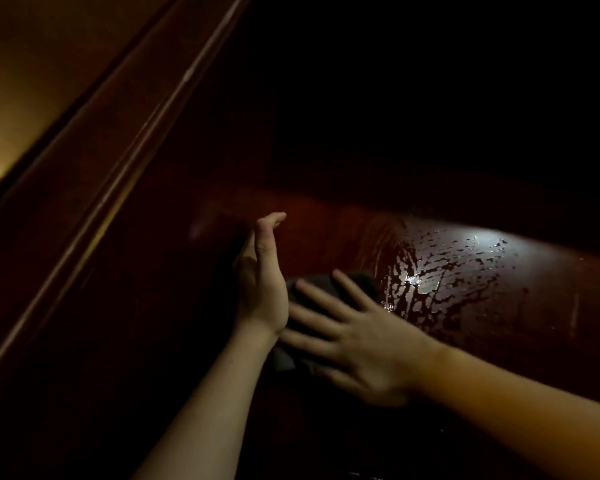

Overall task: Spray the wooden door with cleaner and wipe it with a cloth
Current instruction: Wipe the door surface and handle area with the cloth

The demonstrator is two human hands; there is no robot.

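The dark red wooden door (pixel 326 168) fills most of the view. A wet patch of cleaner droplets (pixel 458 268) glistens on it at the right. A dark grey cloth (pixel 329 285) lies against the door under my right hand (pixel 357 344), whose fingers are spread flat and press on the cloth. My left hand (pixel 262 278) rests flat on the door just left of the cloth, thumb raised, holding nothing. No spray bottle is in sight.
The door frame moulding (pixel 118 174) runs diagonally at the left, with a yellow-lit wall (pixel 32 81) beyond it. The upper right of the door is in deep shadow.
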